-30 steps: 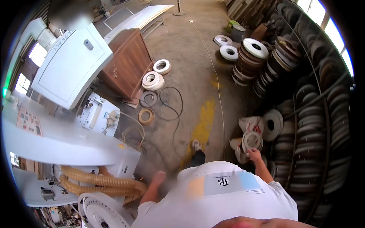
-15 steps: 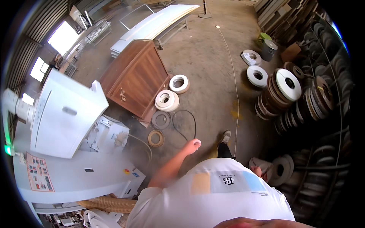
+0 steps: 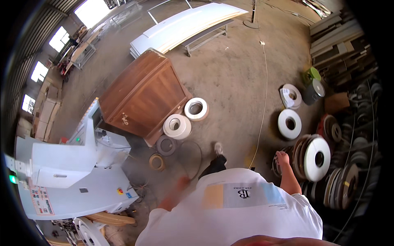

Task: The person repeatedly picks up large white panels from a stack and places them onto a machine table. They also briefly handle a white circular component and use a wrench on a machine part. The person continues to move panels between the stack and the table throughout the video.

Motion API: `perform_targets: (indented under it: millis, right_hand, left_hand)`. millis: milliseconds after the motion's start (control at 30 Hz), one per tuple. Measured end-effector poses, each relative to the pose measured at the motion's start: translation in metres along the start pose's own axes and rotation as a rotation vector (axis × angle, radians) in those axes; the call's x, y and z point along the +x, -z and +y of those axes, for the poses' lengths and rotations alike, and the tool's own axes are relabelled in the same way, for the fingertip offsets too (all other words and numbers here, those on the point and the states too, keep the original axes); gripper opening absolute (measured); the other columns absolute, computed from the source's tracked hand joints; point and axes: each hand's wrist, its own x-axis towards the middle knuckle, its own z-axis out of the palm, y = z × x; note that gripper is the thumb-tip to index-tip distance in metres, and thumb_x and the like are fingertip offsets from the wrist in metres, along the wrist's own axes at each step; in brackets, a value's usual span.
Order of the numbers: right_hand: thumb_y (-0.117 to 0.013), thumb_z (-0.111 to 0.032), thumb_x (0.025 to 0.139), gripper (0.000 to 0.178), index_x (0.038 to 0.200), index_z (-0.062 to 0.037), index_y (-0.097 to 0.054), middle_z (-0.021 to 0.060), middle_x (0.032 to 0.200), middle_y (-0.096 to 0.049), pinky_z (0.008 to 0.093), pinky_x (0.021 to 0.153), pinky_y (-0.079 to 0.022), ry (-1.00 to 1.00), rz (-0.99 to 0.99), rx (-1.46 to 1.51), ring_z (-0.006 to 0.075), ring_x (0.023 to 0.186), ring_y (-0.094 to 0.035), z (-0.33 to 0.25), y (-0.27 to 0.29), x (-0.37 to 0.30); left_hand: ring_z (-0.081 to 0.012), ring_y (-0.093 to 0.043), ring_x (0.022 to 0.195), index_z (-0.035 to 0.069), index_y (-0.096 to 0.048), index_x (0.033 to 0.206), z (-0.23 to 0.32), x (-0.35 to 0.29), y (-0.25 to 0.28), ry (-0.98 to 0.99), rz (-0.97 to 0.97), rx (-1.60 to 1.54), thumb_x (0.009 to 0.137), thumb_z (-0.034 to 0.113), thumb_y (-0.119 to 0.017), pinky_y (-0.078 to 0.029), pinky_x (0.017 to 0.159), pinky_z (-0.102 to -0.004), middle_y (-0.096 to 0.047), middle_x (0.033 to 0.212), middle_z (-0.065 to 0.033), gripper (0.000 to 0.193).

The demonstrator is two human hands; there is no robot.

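Note:
Both my arms hang out from my white T-shirt [image 3: 242, 217]. My left hand [image 3: 180, 183] is low on the left, smeared by motion, so its fingers cannot be read. Nearest to it on the floor are a dark thin loop [image 3: 200, 158] and a small tan roll [image 3: 156, 162]. My right hand [image 3: 281, 157] is out to the right, its fingers curled in, with nothing visible in them. It overlaps the edge of a row of brown and white edge-banding rolls [image 3: 301, 153]; whether it touches them I cannot tell. One shoe [image 3: 218, 148] shows ahead on the concrete.
A white machine [image 3: 61, 164] stands at left. Beyond it is a brown wooden cabinet [image 3: 143, 100] with white rolls [image 3: 177, 126] beside it. White panels [image 3: 188, 26] lie on a trolley. A cord [image 3: 263, 98] crosses the floor. Racked rolls and stacked boards [image 3: 344, 45] line the right.
The view has turned and moved forward. My left hand has swung back and blurred; my right hand has come forward beside the rolls. A different foot shows in front.

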Motion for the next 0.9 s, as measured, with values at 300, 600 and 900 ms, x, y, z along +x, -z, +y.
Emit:
perform_targets:
  millis: [300, 600, 900]
  right_hand:
    - [-0.058, -0.025, 0.094, 0.020, 0.097, -0.0065, -0.064, 0.0079, 0.081, -0.068, 0.0309, 0.049, -0.051, -0.098, -0.400, -0.218, 0.0169, 0.060, -0.063, -0.154, -0.048, 0.177]
    - [-0.064, -0.029, 0.082, 0.023, 0.088, -0.0069, -0.058, 0.0134, 0.087, -0.064, 0.0480, 0.064, -0.051, 0.718, -0.336, -0.973, 0.0321, 0.085, -0.065, -0.183, -0.052, 0.413]
    - [-0.062, -0.031, 0.087, 0.027, 0.098, -0.0057, -0.065, 0.0116, 0.087, -0.069, 0.0404, 0.065, -0.052, 0.009, -0.477, -0.471, 0.0262, 0.075, -0.066, -0.448, -0.226, 0.642]
  left_hand:
    - [-0.0377, -0.066, 0.088, 0.009, -0.072, 0.091, 0.066, 0.228, 0.025, -0.194, -0.052, 0.358, 0.083, 0.030, -0.057, -0.051, 0.077, -0.0497, -0.069, 0.091, -0.0162, 0.027]
    - [-0.0320, -0.067, 0.088, 0.006, -0.065, 0.096, 0.307, 0.573, 0.280, -0.160, 0.165, -0.312, 0.090, 0.033, -0.059, -0.050, 0.074, -0.0414, -0.070, 0.092, -0.0152, 0.028]
    - [-0.0337, -0.066, 0.085, 0.008, -0.065, 0.105, 0.371, 0.712, 0.413, -0.015, 0.274, -0.340, 0.094, 0.035, -0.055, -0.050, 0.075, -0.0417, -0.069, 0.090, -0.0153, 0.031]
